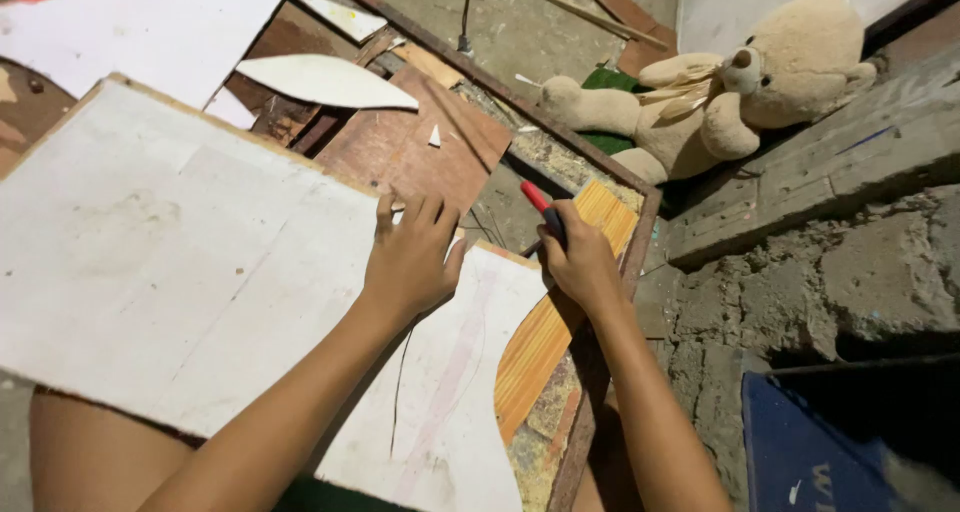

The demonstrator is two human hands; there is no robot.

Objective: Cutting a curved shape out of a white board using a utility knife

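Left hand lies open, fingers spread, pressing the white board flat, while the right hand grips a red-handled tool at the board's far right edge. Cutting looks under way; continuing calls for firm downward pressure.

Under my left hand I see a board faced in matt white, scuffed, with raw wood showing along its edge. My right hand grips a tool with a glossy red plastic handle over a strip of striped orange wood-grain laminate. The teddy is matted beige plush, the wall rough grey concrete.
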